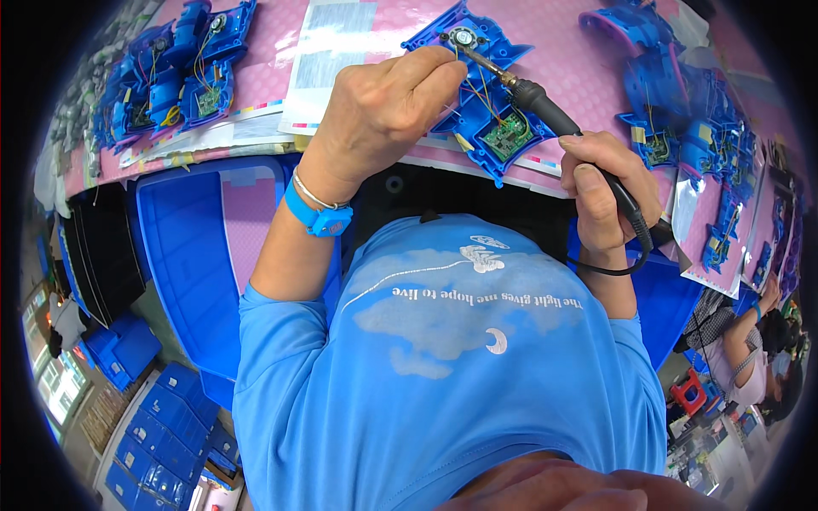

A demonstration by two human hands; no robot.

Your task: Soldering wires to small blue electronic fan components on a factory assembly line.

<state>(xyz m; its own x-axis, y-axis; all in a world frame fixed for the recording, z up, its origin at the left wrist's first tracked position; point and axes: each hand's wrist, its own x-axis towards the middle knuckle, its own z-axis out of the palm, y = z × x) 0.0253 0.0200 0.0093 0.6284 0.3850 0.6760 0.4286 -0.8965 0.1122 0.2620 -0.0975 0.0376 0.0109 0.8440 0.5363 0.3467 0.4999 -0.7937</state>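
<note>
In my right hand (609, 183) is a soldering iron (545, 109), its fingers wrapped round the black handle and cord end. The metal tip slants up and left to a small round speaker (463, 37) in an open blue plastic housing (509, 56). My left hand (396, 98) is closed in a pinch just below the speaker; whatever its fingertips hold is hidden. Thin yellowish wires run from near the speaker down to a green circuit board (506, 136) in the housing's lower part. A blue band circles my left wrist.
More blue housings with wires and boards lie at the left (209, 68) and right (652, 94) of the pink-covered table (571, 51). Printed sheets (328, 51) lie on it. A blue bin (192, 264) stands below its front edge. Another person's arm (741, 341) shows far right.
</note>
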